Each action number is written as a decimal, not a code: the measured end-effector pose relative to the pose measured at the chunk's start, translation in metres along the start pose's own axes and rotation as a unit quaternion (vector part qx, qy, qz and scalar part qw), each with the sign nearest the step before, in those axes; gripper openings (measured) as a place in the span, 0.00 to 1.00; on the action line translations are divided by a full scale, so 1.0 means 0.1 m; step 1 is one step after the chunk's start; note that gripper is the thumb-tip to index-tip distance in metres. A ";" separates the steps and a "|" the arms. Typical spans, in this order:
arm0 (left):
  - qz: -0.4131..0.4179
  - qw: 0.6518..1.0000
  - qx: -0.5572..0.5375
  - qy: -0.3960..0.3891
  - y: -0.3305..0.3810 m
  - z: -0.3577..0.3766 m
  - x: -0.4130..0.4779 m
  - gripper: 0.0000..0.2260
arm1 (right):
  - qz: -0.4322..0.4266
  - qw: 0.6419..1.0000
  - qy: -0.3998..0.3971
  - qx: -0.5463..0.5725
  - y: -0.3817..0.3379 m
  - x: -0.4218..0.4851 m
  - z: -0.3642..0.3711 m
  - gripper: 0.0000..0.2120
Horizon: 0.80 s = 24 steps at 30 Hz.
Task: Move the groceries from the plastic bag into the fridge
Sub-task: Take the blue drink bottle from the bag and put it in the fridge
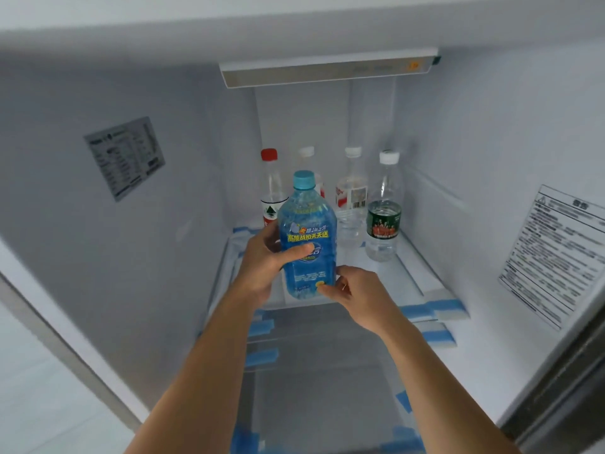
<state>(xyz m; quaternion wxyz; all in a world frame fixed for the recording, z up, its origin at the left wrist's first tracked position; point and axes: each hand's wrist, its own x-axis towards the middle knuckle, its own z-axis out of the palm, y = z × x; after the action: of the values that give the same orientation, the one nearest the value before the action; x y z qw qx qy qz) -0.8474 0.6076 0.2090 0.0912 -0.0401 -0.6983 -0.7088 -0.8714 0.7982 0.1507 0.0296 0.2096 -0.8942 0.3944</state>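
Observation:
A blue drink bottle (307,231) with a light blue cap stands upright at the front of the fridge's upper glass shelf (402,276). My left hand (265,257) wraps its left side, thumb across the label. Fingertips of my right hand (357,293) press the bottle's lower right. Behind it stand several clear bottles: one with a red cap (270,188), a white-capped one (307,155) mostly hidden, one with a white and red label (352,191), and a green-labelled one (383,211). The plastic bag is out of view.
White fridge walls close in on both sides, with a sticker (126,157) on the left wall and a warning label (556,253) on the right. A control panel (327,70) hangs overhead. A lower glass shelf (327,371) with blue tape strips lies beneath my forearms.

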 end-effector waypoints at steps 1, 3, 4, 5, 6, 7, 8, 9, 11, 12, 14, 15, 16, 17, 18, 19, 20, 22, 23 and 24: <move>-0.003 1.000 0.000 0.003 -0.02 -0.01 0.03 0.33 | 0.003 1.000 -0.003 -0.010 0.01 0.03 0.02 0.20; -0.003 1.000 0.010 0.007 -0.06 -0.03 0.08 0.33 | 0.011 1.000 -0.009 -0.025 0.02 0.09 0.06 0.20; -0.001 1.000 0.015 0.009 -0.07 -0.04 0.09 0.33 | 0.014 0.999 -0.011 -0.033 0.02 0.12 0.08 0.20; 0.001 1.000 0.017 0.010 -0.09 -0.04 0.11 0.32 | 0.015 0.999 -0.012 -0.042 0.01 0.15 0.08 0.21; 0.002 1.000 0.018 0.013 -0.10 -0.05 0.13 0.32 | 0.017 0.999 -0.014 -0.049 0.00 0.17 0.08 0.21; 0.002 1.000 0.018 0.016 -0.12 -0.06 0.15 0.32 | 0.020 0.998 -0.017 -0.053 -0.01 0.19 0.08 0.21; 0.000 1.000 0.018 0.019 -0.13 -0.08 0.17 0.31 | 0.023 0.998 -0.019 -0.058 -0.02 0.20 0.08 0.21; -0.001 1.000 0.018 0.024 -0.14 -0.09 0.19 0.31 | 0.027 0.997 -0.021 -0.064 -0.03 0.22 0.08 0.21; -0.002 0.999 0.022 0.040 -0.17 -0.10 0.22 0.32 | 0.036 0.996 -0.022 -0.076 -0.05 0.24 0.07 0.21; -0.005 0.998 0.028 0.047 -0.17 -0.11 0.24 0.33 | 0.040 0.996 -0.021 -0.081 -0.06 0.25 0.07 0.21; -0.004 0.997 0.063 0.048 -0.17 -0.13 0.27 0.30 | 0.051 0.995 -0.017 -0.085 -0.07 0.28 0.09 0.21; 0.004 0.994 0.097 0.051 -0.15 -0.14 0.29 0.27 | 0.058 0.995 -0.012 -0.086 -0.07 0.30 0.10 0.21; 0.013 0.988 0.139 0.059 -0.13 -0.16 0.30 0.24 | 0.067 0.994 -0.005 -0.089 -0.07 0.32 0.12 0.21; 0.021 0.982 0.175 0.070 -0.10 -0.16 0.31 0.22 | 0.075 0.993 0.003 -0.095 -0.08 0.35 0.14 0.21; 0.027 0.977 0.198 0.077 -0.08 -0.17 0.33 0.21 | 0.084 0.991 0.012 -0.101 -0.08 0.37 0.16 0.21; 0.031 0.973 0.215 0.080 -0.07 -0.17 0.34 0.20 | 0.091 0.990 0.021 -0.107 -0.09 0.40 0.18 0.21; 0.032 0.969 0.230 0.083 -0.06 -0.16 0.36 0.19 | 0.098 0.988 0.028 -0.114 -0.10 0.42 0.20 0.21; 0.034 0.963 0.252 0.092 -0.06 -0.14 0.38 0.19 | 0.110 0.985 0.037 -0.125 -0.12 0.45 0.22 0.22; 0.035 0.961 0.256 0.098 -0.06 -0.13 0.39 0.19 | 0.115 0.984 0.043 -0.131 -0.13 0.47 0.23 0.22; 0.038 0.960 0.257 0.104 -0.07 -0.12 0.40 0.20 | 0.118 0.982 0.048 -0.137 -0.14 0.47 0.23 0.23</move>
<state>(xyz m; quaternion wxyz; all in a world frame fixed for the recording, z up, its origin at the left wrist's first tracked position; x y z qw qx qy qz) -0.8870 0.5927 0.2096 0.1981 0.0321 -0.8416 -0.5014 -0.9063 0.7569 0.1549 0.0546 0.0777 -0.9558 0.2782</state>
